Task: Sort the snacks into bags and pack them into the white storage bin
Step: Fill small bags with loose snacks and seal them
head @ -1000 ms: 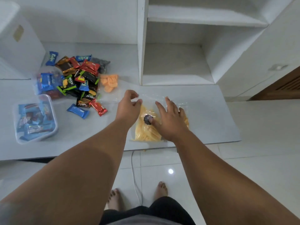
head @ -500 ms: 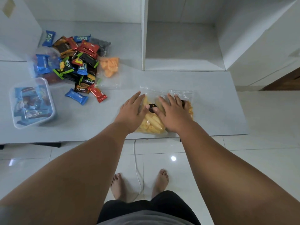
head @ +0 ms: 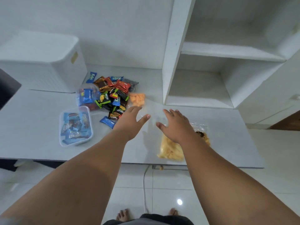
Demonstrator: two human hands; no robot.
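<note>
Beneath my left fingers (head: pixel 135 111) and right fingers (head: pixel 171 113) I see a smooth pale grey tabletop (head: pixel 40 127). Just beyond the right fingers stands a white open shelf unit (head: pixel 173 62), its cubbies spreading to their right. Far right of them shows a brown wooden panel (head: pixel 287 122). Far left of the left fingers sits a dark flat panel (head: pixel 8 88). Back towards me from the fingers, a thin white cable (head: pixel 144 184) hangs before glossy white floor tiles (head: pixel 168 192).

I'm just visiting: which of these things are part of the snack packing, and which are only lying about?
Part of the job: white bin; pile of wrapped snacks; bag of yellow snacks; bag of orange snacks; clear box of snacks; left hand; right hand.
Just lying about: white shelves; floor cable.
</note>
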